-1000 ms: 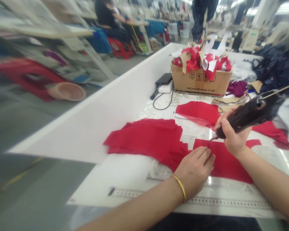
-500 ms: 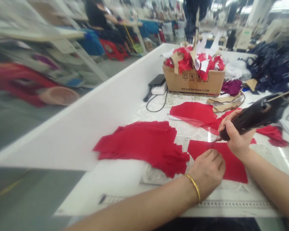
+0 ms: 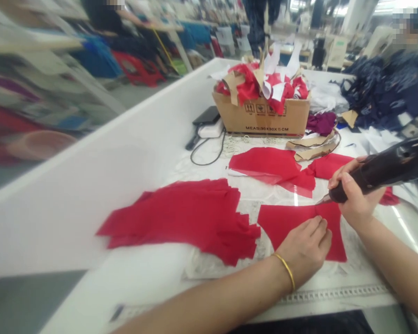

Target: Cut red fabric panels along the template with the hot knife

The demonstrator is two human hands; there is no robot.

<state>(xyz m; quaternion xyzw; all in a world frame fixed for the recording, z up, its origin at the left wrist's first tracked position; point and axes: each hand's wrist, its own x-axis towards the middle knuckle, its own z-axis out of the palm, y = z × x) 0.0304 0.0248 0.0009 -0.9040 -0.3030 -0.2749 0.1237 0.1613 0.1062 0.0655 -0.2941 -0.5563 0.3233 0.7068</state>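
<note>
A cut red fabric piece (image 3: 289, 221) with curved sides lies flat on the white table. On its right half rests my left hand (image 3: 310, 246), wearing a gold bangle, with the fingers curled and pressed together on the cloth; the thumb and fingertips are partly hidden. My right hand (image 3: 357, 199) is wrapped around a black handheld power tool (image 3: 383, 167) with a narrow metal tip. The tip points left and down at the fabric's top edge, just beyond my left fingers. Left of this piece, a fanned stack of red fabric pieces (image 3: 184, 218) covers part of the table.
Farther back lie more red fabric pieces (image 3: 268, 164) and brown paper strips (image 3: 313, 146). A cardboard box (image 3: 261, 120) overflows with scraps. Beside it sit a black-and-white device (image 3: 209, 125) and its cable. A white wall panel (image 3: 125, 153) borders the left; dark garments (image 3: 393, 97) are heaped at right.
The camera view has turned, so the table appears shifted left. The tool tip has moved rightward along the red piece's top edge. My left hand stays on the fabric.
</note>
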